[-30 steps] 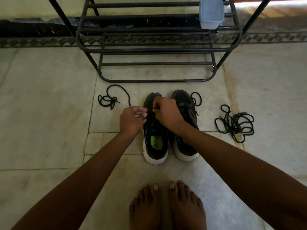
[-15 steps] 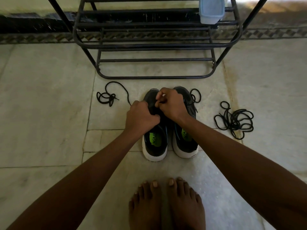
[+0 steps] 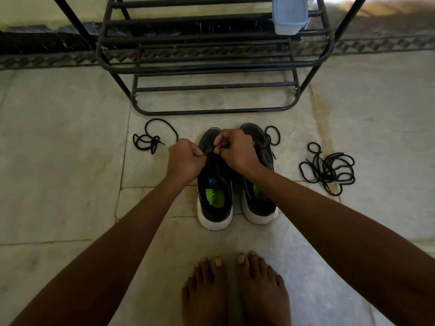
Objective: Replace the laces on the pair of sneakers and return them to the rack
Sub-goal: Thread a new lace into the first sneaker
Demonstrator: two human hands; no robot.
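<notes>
My left hand point(image 3: 186, 158) and right hand point(image 3: 237, 149) | both curled, apparently pinching lace point(image 3: 210, 150) | over left sneaker point(image 3: 215, 189) | rack point(image 3: 211, 67) at 12 o'clock

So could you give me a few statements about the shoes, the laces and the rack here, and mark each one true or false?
1. Both hands work at the left sneaker. True: left hand and right hand pinch its lace.
2. The sneakers sit on the rack. False: they stand on the floor before it.
3. A loose lace pile lies right of the right sneaker. True.
4. The blue container sits on the floor. False: it is on a rack shelf.
5. The person wears socks. False: bare feet.
</notes>
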